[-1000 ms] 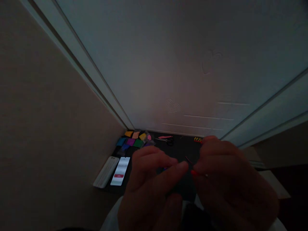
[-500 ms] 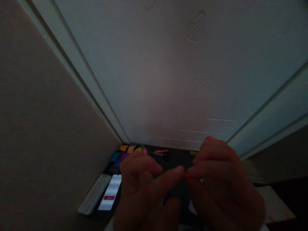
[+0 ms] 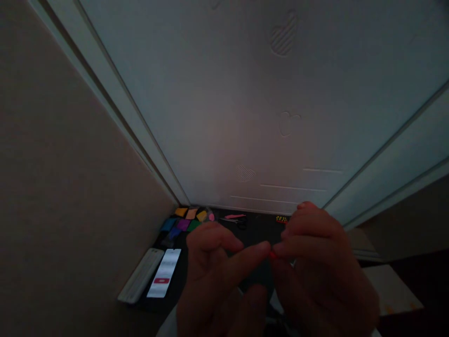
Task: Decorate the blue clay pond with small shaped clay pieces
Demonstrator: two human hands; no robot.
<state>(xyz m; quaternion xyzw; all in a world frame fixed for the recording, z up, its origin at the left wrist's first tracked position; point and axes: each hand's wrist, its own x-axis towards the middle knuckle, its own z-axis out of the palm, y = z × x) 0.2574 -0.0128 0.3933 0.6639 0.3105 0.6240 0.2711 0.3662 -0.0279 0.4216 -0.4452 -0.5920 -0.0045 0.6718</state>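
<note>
My right hand [image 3: 322,267] pinches a small, soft-looking red piece [image 3: 272,255] between thumb and forefinger; its exact kind is too small and dim to tell. The outstretched forefinger of my left hand [image 3: 219,276] meets this piece from the left side. My left thumb is held apart, lower down, and the other left fingers are bent. Both hands are raised over a dark surface [image 3: 254,234] and hide part of it.
Several coloured packets [image 3: 183,224] lie at the back left, beside scissors [image 3: 240,222] and a pink strip [image 3: 235,216]. A lit phone [image 3: 164,274] lies by a long white object [image 3: 140,276]. Small yellow-and-red items [image 3: 281,219] sit near the white heart-embossed panel [image 3: 224,117].
My left hand has shifted slightly right, uncovering more of the coloured packets. The red piece is still in my right fingers, and the view has tilted a little.
</note>
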